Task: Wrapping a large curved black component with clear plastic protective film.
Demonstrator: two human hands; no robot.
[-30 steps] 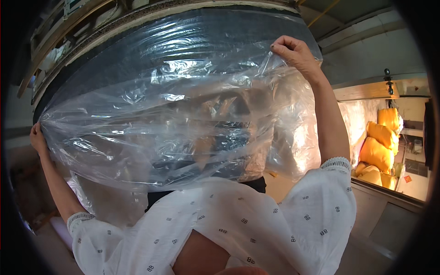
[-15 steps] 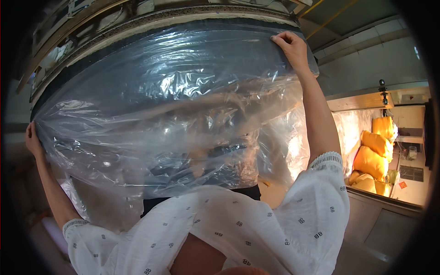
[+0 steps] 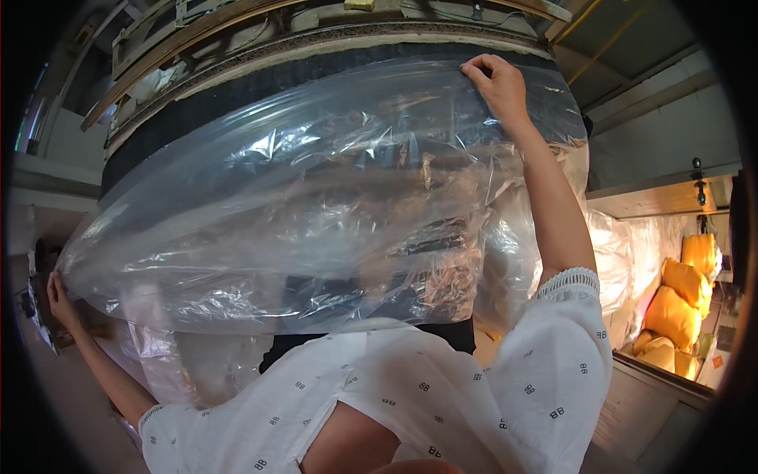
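A wide sheet of clear plastic film [image 3: 316, 205] stretches between my two hands, over a dark worktop [image 3: 178, 130] and down in front of my body. At the far left, my left hand [image 3: 63, 300] pinches the gathered corner of the film, out beyond the worktop's edge. My right hand [image 3: 497, 83] is closed on the film's far edge near the worktop's back right. Between the hands the film is wrinkled and glossy, and its near edge hangs by my waist. Whether it is one layer or several I cannot tell.
A wooden bar and frame [image 3: 213, 39] run along the back of the worktop. More clear film [image 3: 170, 355] hangs below at the near left. To the right, several stuffed yellow sacks [image 3: 671, 316] are piled in a lit area past a ledge [image 3: 663, 193].
My left hand has drawn the film corner down and nearer, off the worktop's left end. More of the dark worktop shows at the back left. The right hand keeps its grip; the view has shifted.
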